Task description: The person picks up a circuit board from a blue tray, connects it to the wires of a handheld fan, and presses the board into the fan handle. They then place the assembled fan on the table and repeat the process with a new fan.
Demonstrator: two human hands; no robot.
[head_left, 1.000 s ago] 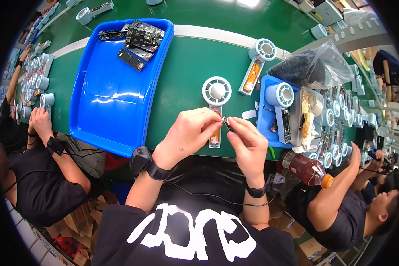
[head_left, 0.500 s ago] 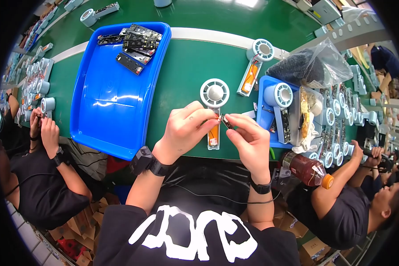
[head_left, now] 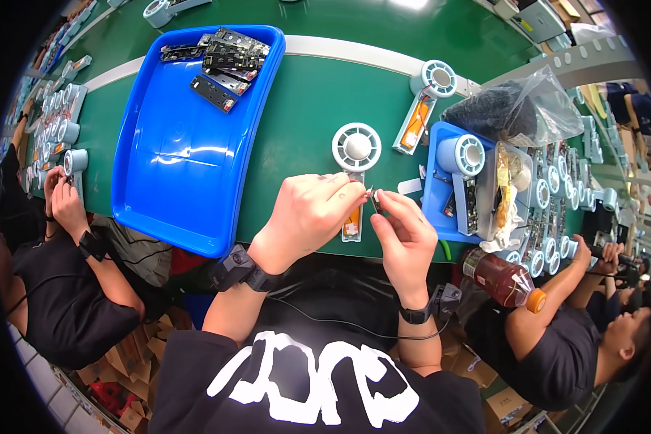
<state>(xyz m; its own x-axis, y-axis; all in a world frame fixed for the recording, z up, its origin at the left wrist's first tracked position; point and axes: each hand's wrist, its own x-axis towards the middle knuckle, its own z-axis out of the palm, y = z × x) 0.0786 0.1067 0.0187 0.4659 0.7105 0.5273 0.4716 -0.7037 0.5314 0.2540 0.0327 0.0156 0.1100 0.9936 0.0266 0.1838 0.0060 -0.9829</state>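
A light-blue handheld fan (head_left: pixel 356 147) lies on the green table in front of me, its round grille away from me. An orange battery (head_left: pixel 352 224) shows in its open handle. Over that handle my left hand (head_left: pixel 307 211) is closed in a pinch on thin wires, mostly hidden behind the fingers. My right hand (head_left: pixel 406 235) pinches a small dark circuit board (head_left: pixel 376 202), tilted on edge, between thumb and fingers. The fingertips of both hands meet at the board's upper end, where a small pale connector seems to sit.
To the left stands a blue tray (head_left: pixel 173 173) with several circuit boards (head_left: pixel 231 59) at its far end. Another open fan (head_left: pixel 417 119), a blue bin (head_left: pixel 435 210), a clear bag (head_left: pixel 546 108) and a drink bottle (head_left: pixel 500 278) are on the right. People sit on both sides.
My left hand has shifted slightly right, its fingertips now against the board in my right hand. The wires seen before are now mostly covered. The view has shifted a little.
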